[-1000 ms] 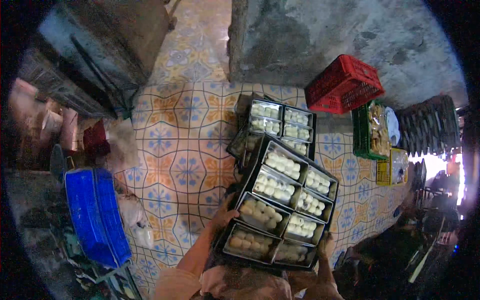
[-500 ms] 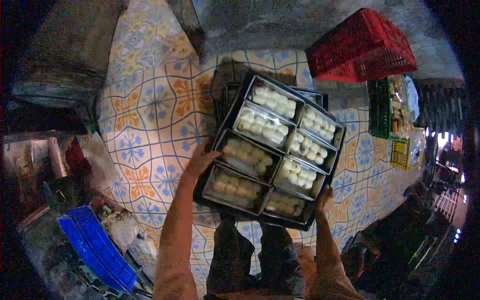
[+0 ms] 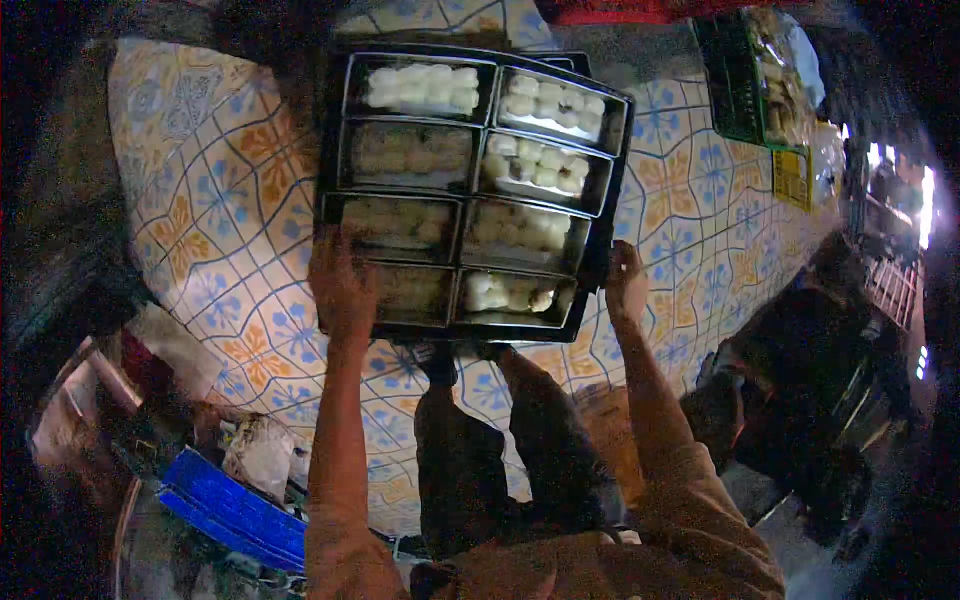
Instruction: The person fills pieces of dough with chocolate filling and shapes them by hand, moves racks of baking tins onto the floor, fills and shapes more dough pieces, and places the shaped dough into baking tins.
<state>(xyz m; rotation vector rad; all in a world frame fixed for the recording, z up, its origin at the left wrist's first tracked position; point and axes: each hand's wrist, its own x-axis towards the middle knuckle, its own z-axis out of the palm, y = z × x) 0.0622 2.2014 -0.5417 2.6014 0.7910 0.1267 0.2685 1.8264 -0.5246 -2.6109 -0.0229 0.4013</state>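
A large black tray (image 3: pixel 600 205) lies nearly square in front of me, divided into several rectangular tins holding rows of pale, rounded dough-like pieces (image 3: pixel 420 88). Some rows are bright, others lie in shadow. My left hand (image 3: pixel 343 282) grips the tray's near left side, fingers over the edge and dim. My right hand (image 3: pixel 625 280) has its fingers curled on the right edge. Behind the tray, the rim of another dark tray (image 3: pixel 560 62) shows underneath, mostly hidden. My legs (image 3: pixel 460 440) are below the near edge, on the patterned tiles.
At the top right are a green crate (image 3: pixel 725 80) with bagged items and a yellow crate (image 3: pixel 792 178). A red crate (image 3: pixel 625 10) shows at the top edge. A blue plastic bin (image 3: pixel 230 505) and clutter are at lower left. Dark clutter (image 3: pixel 800 400) crowds the right.
The held tray has moved forward and turned from slanted to nearly straight, now covering most of the trays behind it. Both hands moved with it. The view tilted, showing more of my legs.
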